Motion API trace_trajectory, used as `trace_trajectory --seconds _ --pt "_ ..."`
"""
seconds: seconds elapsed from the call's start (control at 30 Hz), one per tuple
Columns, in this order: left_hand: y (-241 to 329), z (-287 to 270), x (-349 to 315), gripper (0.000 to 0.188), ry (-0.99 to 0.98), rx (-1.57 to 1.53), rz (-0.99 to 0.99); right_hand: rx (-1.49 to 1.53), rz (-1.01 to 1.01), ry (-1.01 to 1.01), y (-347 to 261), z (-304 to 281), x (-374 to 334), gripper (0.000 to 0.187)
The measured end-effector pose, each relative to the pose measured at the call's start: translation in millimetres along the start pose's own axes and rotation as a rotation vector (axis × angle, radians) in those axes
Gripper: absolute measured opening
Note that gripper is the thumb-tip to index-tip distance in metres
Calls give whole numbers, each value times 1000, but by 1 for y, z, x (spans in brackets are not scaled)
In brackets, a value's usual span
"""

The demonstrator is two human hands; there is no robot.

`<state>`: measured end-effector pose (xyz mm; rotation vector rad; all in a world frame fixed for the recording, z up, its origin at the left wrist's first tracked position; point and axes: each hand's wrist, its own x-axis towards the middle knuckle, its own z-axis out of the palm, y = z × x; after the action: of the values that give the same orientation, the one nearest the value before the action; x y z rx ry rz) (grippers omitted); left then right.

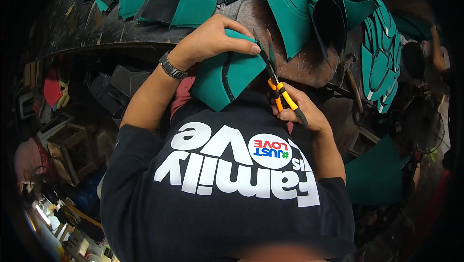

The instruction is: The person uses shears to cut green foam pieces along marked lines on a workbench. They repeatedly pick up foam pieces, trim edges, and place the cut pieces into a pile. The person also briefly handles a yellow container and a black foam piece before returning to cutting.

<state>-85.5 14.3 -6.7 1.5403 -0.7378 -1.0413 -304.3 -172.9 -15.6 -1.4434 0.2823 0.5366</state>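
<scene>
My left hand (220,40) pinches the upper edge of a green fabric piece (241,71) between thumb and fingers. The piece hangs in front of my body and has a dark curved strip across it. In my right hand (304,107) are scissors (278,85) with orange and black handles. Their blades point away from me and stand parted at the piece's right edge, close to my left thumb. Whether the blades are cutting into the fabric, I cannot tell.
Several green pieces with dark undersides (193,1) lie along the far side of the dark worktable (96,25). More are heaped at the right (338,6), beside a stack of green curved pieces (379,59). A hammer (353,83) rests near the right edge. A wooden stool (72,153) stands below left.
</scene>
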Motion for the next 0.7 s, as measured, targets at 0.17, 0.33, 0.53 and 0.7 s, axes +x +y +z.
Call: trace_trajectory --seconds 0.17,0.33,0.53,0.7 --pt "2 1 -1 24 20 28 13 -88 15 53 1 0 1 50" --pt "3 2 -3 23 29 36 33 -27 23 77 2 2 1 52" --pt "4 3 -5 21 17 24 41 -18 -16 -4 3 0 3 53" --pt "5 4 -5 20 24 57 51 15 -29 26 7 0 3 51"
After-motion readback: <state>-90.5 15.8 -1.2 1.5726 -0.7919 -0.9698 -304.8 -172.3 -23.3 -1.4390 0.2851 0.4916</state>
